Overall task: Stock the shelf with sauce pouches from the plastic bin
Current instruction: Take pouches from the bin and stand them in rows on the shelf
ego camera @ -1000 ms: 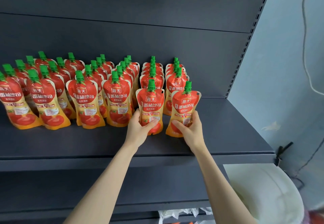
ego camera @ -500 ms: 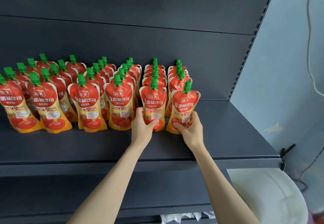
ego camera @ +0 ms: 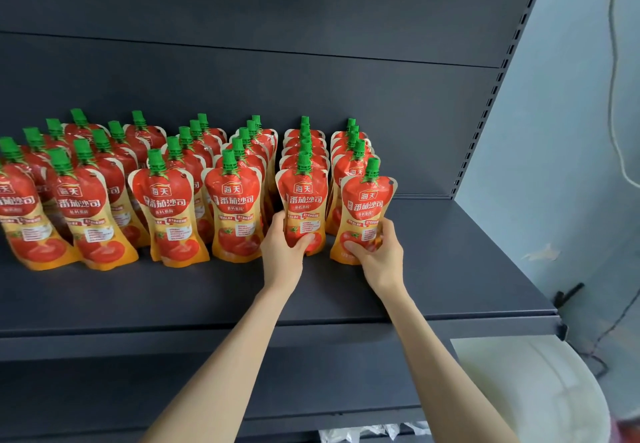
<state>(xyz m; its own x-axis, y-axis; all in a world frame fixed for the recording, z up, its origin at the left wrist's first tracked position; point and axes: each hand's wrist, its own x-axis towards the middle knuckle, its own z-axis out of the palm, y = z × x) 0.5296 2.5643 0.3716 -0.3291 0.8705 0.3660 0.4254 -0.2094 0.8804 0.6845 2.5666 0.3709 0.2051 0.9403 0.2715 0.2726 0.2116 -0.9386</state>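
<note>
Red-and-orange spouted left pouch is standing upright on the shelf deck. It is heading the second column in from the shelf's right end, closed up against the pouch behind. Right pouch is heading the last column nearest that end, leaning slightly toward it, base on the deck.

Left hand is gripping the left pouch low down, with the thumb lying across the front and the fingers wrapping round its left edge. Right hand is gripping the right pouch mirrored, with the thumb across the lower front and the fingers curling round the right edge. Both forearms are reaching up over the shelf's front lip, near straight.

Vs 1 s ago: both pouches were sitting forward of the front row and are now roughly in line with it, further from the shelf's front lip. Grips are staying unchanged.

Print: logo box reading 海天, big white 番茄沙司, smaller 非转基因 under it; finer text too small to read. Green caps throughout.

Stocked pouches with the same label are filling the shelf leftward in columns. White rounded container is sitting below the shelf's right end. Crumpled clear plastic is showing under the shelf's lower tier.
</note>
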